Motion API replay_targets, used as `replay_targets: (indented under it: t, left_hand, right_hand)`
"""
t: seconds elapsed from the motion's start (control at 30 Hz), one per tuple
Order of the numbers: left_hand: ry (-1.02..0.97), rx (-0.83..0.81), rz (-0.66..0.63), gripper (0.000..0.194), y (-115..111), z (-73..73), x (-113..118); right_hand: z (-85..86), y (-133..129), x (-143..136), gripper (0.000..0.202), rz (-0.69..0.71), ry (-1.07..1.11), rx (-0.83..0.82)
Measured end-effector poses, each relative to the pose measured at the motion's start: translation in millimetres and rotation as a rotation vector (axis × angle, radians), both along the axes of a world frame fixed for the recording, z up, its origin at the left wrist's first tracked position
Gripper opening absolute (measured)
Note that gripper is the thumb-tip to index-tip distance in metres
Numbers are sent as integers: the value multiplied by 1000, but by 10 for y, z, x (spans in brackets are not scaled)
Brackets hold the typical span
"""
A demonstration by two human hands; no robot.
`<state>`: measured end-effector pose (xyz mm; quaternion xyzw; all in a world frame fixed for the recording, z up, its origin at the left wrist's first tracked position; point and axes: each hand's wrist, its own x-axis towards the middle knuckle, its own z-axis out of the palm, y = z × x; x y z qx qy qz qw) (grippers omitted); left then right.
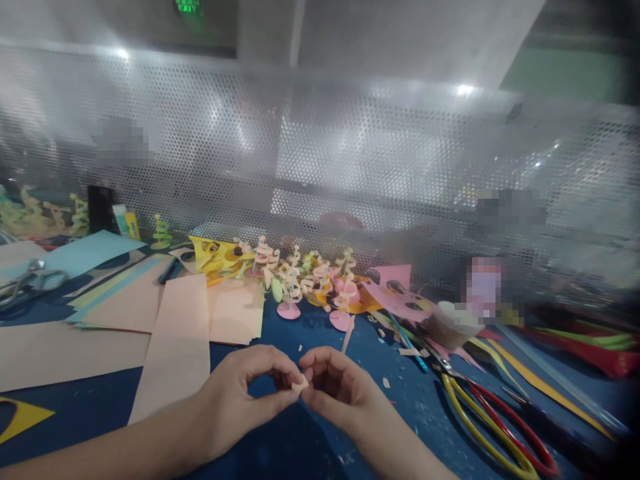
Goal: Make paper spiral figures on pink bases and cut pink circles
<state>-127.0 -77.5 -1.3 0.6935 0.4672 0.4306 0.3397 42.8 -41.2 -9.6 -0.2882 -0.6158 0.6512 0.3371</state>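
Between the fingertips of both hands is a small pale piece of paper (300,385). My left hand (253,387) pinches it from the left, thumb and index finger closed on it. From the right, my right hand (337,387) pinches the same piece, its other fingers curled. A thin pale paper strip (349,333) stands up just behind the right hand. Beyond the hands are several spiral paper ornaments, among them one on a round pink base (289,311) and another on a pink base (341,321).
Pale paper sheets (180,320) lie left, with silver scissors (35,280) and blue paper (95,257) farther out. Scissors with red and yellow handles (480,413), a blue pen (410,343) and paper strips (545,380) lie right. A perforated metal panel (320,147) stands behind.
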Motion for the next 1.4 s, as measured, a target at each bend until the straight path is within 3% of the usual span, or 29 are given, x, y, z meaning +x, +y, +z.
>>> replay_targets:
  t: [0.13,0.3,0.47,0.83,1.07,1.4]
  left_hand:
    - [-10,-17,7,6,9,13,2]
    - [-223,-181,-57,5,25,-10,15]
    - [-349,-235,-92,4,41,-34,-10]
    - [-316,-231,-43,5,39,-36,14]
    - [-241,-197,-13,5,13,-81,7]
    - [-208,-192,17,6,22,-80,10]
  right_hand:
    - [10,-14,-9,28,-35,23,-56]
    - [22,-11,-26,28,-75,29,-73]
    - [53,6,-25,33,-71,35,-128]
    - [33,-1,-38,38,-64,-148,-32]
    - [19,-69,-43,27,-152,-243,206]
    - [-19,-23,-24,23,-84,-221,141]
